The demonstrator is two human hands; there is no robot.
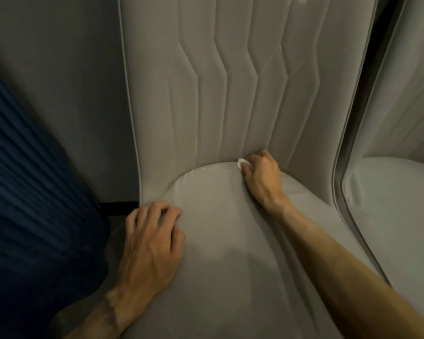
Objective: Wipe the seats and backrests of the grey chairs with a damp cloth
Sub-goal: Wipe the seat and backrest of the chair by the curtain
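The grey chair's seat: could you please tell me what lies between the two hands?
In the head view, only bare seat fabric lies between the left hand and the right hand, which grips the cloth.

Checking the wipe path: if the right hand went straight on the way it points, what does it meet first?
The right hand, gripping a white cloth, points into the crease between seat and backrest. It would likely meet the lower backrest first, almost at once; exact depth is unclear.
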